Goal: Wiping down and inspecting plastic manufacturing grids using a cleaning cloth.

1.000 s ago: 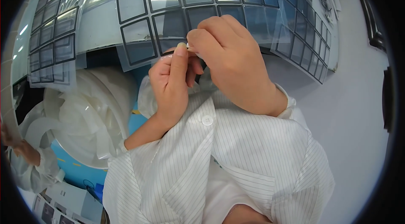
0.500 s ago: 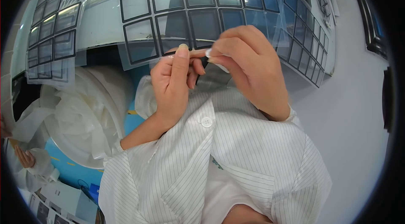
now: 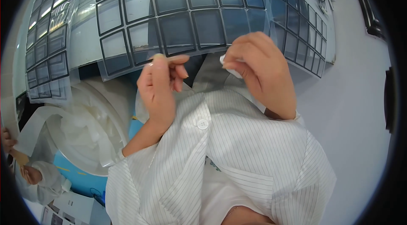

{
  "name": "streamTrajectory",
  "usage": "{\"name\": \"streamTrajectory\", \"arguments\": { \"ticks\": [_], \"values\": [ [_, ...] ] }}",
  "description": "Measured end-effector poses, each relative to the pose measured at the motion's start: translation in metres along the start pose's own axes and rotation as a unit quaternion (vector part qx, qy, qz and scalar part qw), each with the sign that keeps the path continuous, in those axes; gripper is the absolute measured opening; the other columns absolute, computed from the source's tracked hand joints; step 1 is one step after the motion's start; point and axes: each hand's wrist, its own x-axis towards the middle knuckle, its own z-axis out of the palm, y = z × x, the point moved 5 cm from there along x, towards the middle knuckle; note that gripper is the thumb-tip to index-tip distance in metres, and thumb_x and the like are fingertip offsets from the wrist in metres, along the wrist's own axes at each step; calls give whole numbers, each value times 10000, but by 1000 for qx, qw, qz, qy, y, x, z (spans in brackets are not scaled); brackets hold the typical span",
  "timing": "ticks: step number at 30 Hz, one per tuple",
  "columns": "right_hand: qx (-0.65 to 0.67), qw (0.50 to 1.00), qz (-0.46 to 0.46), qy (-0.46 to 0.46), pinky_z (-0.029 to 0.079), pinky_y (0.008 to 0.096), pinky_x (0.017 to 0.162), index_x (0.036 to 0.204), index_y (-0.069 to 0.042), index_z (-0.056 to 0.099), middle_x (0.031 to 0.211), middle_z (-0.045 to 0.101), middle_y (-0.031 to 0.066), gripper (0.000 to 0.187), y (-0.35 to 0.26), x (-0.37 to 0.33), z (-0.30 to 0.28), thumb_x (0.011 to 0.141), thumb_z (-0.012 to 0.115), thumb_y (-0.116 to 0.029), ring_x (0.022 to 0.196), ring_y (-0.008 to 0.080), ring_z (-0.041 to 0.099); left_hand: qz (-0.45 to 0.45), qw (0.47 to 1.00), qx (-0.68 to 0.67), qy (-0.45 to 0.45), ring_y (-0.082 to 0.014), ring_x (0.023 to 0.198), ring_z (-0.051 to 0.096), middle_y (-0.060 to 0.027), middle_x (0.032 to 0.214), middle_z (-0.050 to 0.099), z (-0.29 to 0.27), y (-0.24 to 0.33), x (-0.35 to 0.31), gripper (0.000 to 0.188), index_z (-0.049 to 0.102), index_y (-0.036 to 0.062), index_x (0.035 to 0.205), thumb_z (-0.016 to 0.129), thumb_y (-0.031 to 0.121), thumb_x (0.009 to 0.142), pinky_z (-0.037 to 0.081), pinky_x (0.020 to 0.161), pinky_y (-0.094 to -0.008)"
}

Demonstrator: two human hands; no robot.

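Note:
A clear plastic sheet of black-framed rectangles (image 3: 176, 34) spans the space in front of me. My left hand (image 3: 159, 91) is closed at its near edge, the thumb on top and the index finger stretched out behind. My right hand (image 3: 265, 72) is pinched on a small white soft-looking piece (image 3: 223, 59), whose kind I cannot make out. More of something white shows below its fingers. The right hand is close to the sheet's near edge, with a gap between the two hands.
Similar framed sheets hang at the left (image 3: 57, 64) and right (image 3: 303, 25). At lower left stands a white round bin (image 3: 121, 125) with crumpled translucent film strips (image 3: 82, 125). Beyond it, another person's hand (image 3: 32, 175) shows near a white box (image 3: 76, 206).
The sheet and my left hand have shifted left together. My right hand has drawn away to the right with the white piece, and the two hands are now farther apart.

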Motion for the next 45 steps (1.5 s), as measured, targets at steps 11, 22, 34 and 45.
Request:
{"name": "streamTrajectory", "arguments": {
  "ticks": [11, 22, 34, 45],
  "values": [
    [-2, 996, -50, 71, 482, 341, 690, 859, -34, 638, 862, 627, 72, 129, 2, 21, 25, 770, 730, -25, 800, 255, 594, -44, 998, -5, -53, -46, 576, 466, -42, 769, 640, 26, -9, 5, 409, 708, -53, 1027, 455, 263, 1084, 363, 528, -197],
    [85, 994, -57, -39, 476, 321, 584, 841, -43, 604, 790, 597, 39, 212, -1, 4, 12, 745, 787, -90, 700, 216, 578, -35, 998, -14, -53, -39, 564, 448, -43, 776, 634, 27, -10, 6, 415, 707, -54, 1035, 432, 252, 1090, 356, 521, -198],
    [-8, 988, -122, 90, 440, 246, 476, 1012, -53, 760, 709, 608, 19, 307, 13, 0, 33, 709, 812, -47, 586, 126, 582, -30, 998, -5, -50, -49, 557, 475, -62, 795, 646, 27, -9, 6, 424, 692, -44, 969, 427, 264, 1090, 350, 498, -202],
    [-31, 983, -135, 117, 474, 255, 498, 978, -47, 765, 753, 659, 41, 271, 9, -3, 32, 710, 798, -33, 616, 152, 628, -36, 998, -12, -52, -51, 554, 479, -65, 781, 648, 26, -9, 7, 426, 701, -37, 988, 449, 293, 1083, 355, 497, -204]
  ]
}}
